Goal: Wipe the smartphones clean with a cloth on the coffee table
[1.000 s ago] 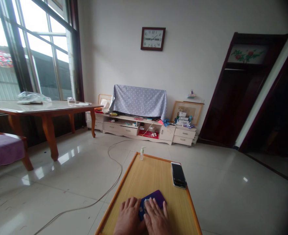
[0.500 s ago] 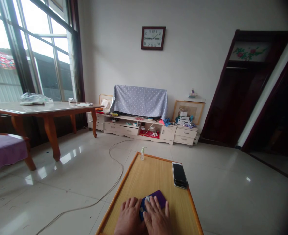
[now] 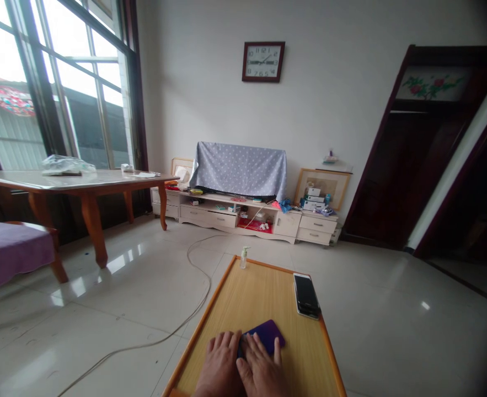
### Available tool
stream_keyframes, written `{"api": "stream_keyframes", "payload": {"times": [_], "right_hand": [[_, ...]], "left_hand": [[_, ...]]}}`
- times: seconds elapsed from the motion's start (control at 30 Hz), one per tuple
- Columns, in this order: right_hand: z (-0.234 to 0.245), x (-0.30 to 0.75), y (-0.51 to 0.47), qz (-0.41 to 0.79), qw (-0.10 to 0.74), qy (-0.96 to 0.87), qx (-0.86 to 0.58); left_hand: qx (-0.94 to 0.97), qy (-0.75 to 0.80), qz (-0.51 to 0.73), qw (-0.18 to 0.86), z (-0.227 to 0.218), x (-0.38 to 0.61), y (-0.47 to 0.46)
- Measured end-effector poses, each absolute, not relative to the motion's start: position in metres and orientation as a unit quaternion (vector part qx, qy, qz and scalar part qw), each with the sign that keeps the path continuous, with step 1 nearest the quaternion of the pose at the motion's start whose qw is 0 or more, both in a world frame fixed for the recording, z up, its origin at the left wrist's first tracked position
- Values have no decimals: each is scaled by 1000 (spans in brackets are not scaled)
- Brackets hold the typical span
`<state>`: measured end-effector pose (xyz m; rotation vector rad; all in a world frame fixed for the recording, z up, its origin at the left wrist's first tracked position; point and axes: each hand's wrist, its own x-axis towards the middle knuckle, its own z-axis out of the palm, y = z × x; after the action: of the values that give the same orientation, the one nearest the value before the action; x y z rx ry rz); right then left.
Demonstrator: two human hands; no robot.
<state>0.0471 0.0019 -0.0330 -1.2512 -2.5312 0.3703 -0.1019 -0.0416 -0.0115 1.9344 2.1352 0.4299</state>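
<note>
1. Left hand (image 3: 220, 366): palm down, fingers spread, fingertips against the left end of the purple flat case (image 3: 267, 336); no pinch seen.
2. Right hand (image 3: 262, 370): palm down, fingers spread, lying over the case's near edge; no pinch seen.
3. Case lies flat on the wooden board (image 3: 251, 292), partly under the right hand.
4. Black smartphone (image 3: 306, 296) lies near the board's right rim; pump bottle (image 3: 244, 258) stands at its far rim.

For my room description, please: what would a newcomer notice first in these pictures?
The left hand and right hand lie on a flat purple object on a wooden board at the bottom. On the far wall hangs a dark-framed clock, above a polka-dot cloth draped on a white cabinet. Tall windows fill the left side.
</note>
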Motion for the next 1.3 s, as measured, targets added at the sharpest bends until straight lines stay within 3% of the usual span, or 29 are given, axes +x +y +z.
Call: {"api": "stream_keyframes", "payload": {"times": [0.5, 0.73, 1.07, 1.3], "right_hand": [[-17, 28, -2, 217, 169, -871, -407], [-14, 32, 6, 198, 179, -870, -414], [-40, 60, 42, 90, 152, -813, -555], [-54, 62, 20, 135, 174, -869, -443]], "left_hand": [[653, 729, 181, 93, -32, -106, -37], [646, 729, 210, 83, -39, -105, -34], [653, 732, 158, 115, -10, -99, -35], [657, 729, 159, 110, -3, -94, -36]]}}
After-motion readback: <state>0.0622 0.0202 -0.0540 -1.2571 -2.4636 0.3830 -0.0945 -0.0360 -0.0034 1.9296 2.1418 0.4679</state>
